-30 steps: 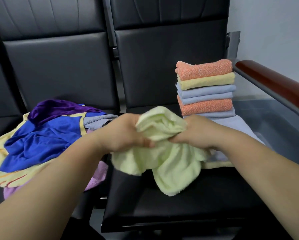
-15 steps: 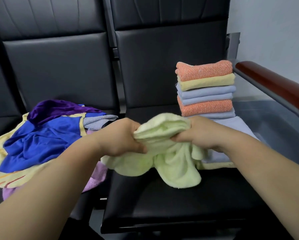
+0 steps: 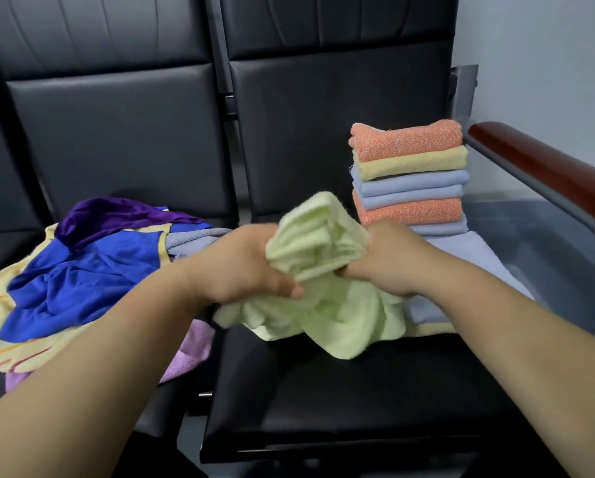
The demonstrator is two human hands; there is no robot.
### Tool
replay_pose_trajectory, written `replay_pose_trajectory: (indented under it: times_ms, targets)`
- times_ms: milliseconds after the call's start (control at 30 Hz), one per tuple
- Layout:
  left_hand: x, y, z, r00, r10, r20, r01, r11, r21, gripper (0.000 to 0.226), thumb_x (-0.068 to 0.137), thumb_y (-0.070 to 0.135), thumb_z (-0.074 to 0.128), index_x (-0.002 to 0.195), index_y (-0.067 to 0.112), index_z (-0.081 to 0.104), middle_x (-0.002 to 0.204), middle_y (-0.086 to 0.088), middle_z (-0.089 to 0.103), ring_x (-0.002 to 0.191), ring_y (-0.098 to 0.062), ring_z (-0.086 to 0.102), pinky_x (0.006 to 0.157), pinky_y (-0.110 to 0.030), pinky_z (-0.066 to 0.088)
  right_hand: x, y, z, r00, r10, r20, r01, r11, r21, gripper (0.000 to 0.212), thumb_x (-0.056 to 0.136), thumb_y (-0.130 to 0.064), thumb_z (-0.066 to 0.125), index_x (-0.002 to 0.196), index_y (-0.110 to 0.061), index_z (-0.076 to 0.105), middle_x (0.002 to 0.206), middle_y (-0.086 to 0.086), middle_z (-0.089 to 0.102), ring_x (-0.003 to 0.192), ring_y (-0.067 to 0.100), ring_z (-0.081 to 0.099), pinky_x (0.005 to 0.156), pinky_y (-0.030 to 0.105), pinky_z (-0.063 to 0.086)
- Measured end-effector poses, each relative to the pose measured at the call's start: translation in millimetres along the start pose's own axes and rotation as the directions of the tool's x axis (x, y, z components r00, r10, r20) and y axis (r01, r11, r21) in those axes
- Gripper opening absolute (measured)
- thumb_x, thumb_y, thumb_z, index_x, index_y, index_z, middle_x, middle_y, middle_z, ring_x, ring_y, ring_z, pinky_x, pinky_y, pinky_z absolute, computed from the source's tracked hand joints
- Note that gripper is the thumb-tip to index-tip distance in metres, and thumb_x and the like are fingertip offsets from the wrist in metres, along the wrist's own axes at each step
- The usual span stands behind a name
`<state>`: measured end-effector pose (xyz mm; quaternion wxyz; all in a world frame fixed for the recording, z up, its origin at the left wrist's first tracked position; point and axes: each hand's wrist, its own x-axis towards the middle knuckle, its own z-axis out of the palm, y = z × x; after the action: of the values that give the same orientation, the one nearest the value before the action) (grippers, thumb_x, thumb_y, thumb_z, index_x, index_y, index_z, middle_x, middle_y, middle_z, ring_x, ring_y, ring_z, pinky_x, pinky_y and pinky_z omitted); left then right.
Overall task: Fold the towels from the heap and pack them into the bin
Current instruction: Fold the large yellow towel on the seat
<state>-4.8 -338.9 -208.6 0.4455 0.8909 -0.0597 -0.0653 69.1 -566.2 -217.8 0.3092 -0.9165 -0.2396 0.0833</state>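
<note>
Pale green towel (image 3: 323, 257) is hanging bunched just left of the folded stack (image 3: 409, 174), low part touching the seat (image 3: 358, 391). L hand (image 3: 244, 267) and R hand (image 3: 389, 260) are gripping it, fingers curling into the cloth. Approx. 6 towels are sitting folded. The heap (image 3: 82, 270), well left of the stack, is waiting unfolded. I am not seeing any bin clearly, so packing is prob. not begun.

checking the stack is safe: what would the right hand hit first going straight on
Probably the green towel the right hand grips, then the left hand; the folded stack seems off that line, depth unclear.
</note>
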Motion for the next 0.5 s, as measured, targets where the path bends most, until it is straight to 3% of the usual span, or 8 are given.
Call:
replay_pose_trajectory:
  times_ms: [33, 67, 133, 200, 300, 367, 433, 500]
  targets:
    - [-0.5, -2.1, -1.5, 0.999, -0.035, -0.026, 0.040, 0.978, 0.203, 0.028, 0.073, 0.016, 0.090, 0.095, 0.015, 0.073, 0.089, 0.000, 0.077, 0.087, -0.020, 0.074, 0.077, -0.041, 0.060, -0.2, 1.5, -2.1, 1.000, 0.009, 0.014, -0.011, 0.993, 0.119, 0.016, 0.080, -0.031, 0.083, 0.077, -0.019, 0.073, 0.079, 0.001, 0.075, 0.079, 0.019, 0.072, 0.067, 0.034, 0.052]
    - [-0.6, -1.1, -2.1, 0.997, -0.054, -0.057, 0.067, 0.961, 0.267, 0.022, 0.075, 0.020, 0.089, 0.090, 0.015, 0.074, 0.085, 0.000, 0.077, 0.085, -0.020, 0.074, 0.077, -0.043, 0.061, -1.4, 3.5, -3.7, 0.998, 0.012, 0.060, -0.027, 0.967, 0.253, 0.012, 0.081, -0.026, 0.084, 0.083, -0.019, 0.076, 0.084, 0.000, 0.078, 0.082, 0.017, 0.074, 0.070, 0.032, 0.055]
    - [-2.6, -1.0, -5.5, 0.992, -0.058, -0.110, 0.068, 0.993, 0.097, 0.015, 0.082, 0.018, 0.085, 0.092, 0.013, 0.075, 0.084, -0.003, 0.078, 0.082, -0.022, 0.076, 0.073, -0.040, 0.062, -3.9, 7.4, -3.6, 0.983, -0.027, 0.182, -0.054, 0.902, 0.429, 0.018, 0.082, -0.017, 0.085, 0.099, -0.016, 0.079, 0.097, 0.002, 0.080, 0.093, 0.018, 0.077, 0.088, 0.039, 0.061]
    - [-4.8, -1.3, -10.7, 0.988, -0.047, -0.150, 0.022, 0.986, -0.168, 0.010, 0.088, 0.010, 0.078, 0.097, 0.007, 0.073, 0.080, -0.006, 0.077, 0.068, -0.020, 0.075, 0.054, -0.030, 0.057, -6.1, 10.3, -1.5, 0.966, -0.071, 0.247, -0.050, 0.890, 0.453, 0.029, 0.081, -0.013, 0.086, 0.108, -0.015, 0.077, 0.105, 0.004, 0.080, 0.100, 0.022, 0.077, 0.097, 0.050, 0.059]
    - [-3.2, -4.9, -11.3, 0.983, -0.044, -0.176, -0.046, 0.877, -0.479, 0.018, 0.084, 0.012, 0.073, 0.102, 0.009, 0.072, 0.096, -0.015, 0.075, 0.083, -0.028, 0.073, 0.066, -0.038, 0.058, -8.3, 10.9, 2.2, 0.961, -0.055, 0.271, -0.041, 0.941, 0.335, 0.033, 0.077, -0.015, 0.087, 0.107, -0.021, 0.074, 0.102, -0.004, 0.080, 0.095, 0.016, 0.077, 0.092, 0.046, 0.061]
    - [-1.1, -4.3, -8.7, 0.984, -0.032, -0.177, -0.085, 0.784, -0.615, 0.025, 0.083, 0.011, 0.067, 0.108, 0.009, 0.069, 0.103, -0.016, 0.073, 0.094, -0.031, 0.072, 0.078, -0.044, 0.059, -7.5, 10.0, 6.8, 0.976, 0.003, 0.217, -0.028, 0.993, 0.114, 0.027, 0.077, -0.022, 0.087, 0.098, -0.025, 0.072, 0.093, -0.008, 0.078, 0.087, 0.012, 0.075, 0.086, 0.040, 0.062]
    - [-1.6, -1.5, -8.3, 0.984, -0.007, -0.179, -0.106, 0.782, -0.615, 0.030, 0.082, 0.010, 0.069, 0.113, 0.008, 0.068, 0.106, -0.014, 0.074, 0.097, -0.029, 0.072, 0.079, -0.041, 0.060, -3.9, 8.3, 8.5, 0.992, 0.019, 0.127, -0.010, 0.997, -0.072, 0.015, 0.079, -0.026, 0.082, 0.087, -0.024, 0.069, 0.084, -0.006, 0.075, 0.082, 0.016, 0.071, 0.077, 0.038, 0.060]
    - [-5.2, 1.5, -12.1, 0.988, 0.024, -0.156, -0.092, 0.891, -0.445, 0.040, 0.077, 0.014, 0.081, 0.115, 0.012, 0.069, 0.110, -0.011, 0.076, 0.101, -0.027, 0.073, 0.083, -0.040, 0.060, 1.0, 7.5, 3.0, 0.999, 0.025, 0.040, -0.019, 0.988, -0.152, 0.014, 0.083, -0.027, 0.075, 0.075, -0.020, 0.065, 0.076, -0.001, 0.069, 0.076, 0.023, 0.066, 0.063, 0.036, 0.050]
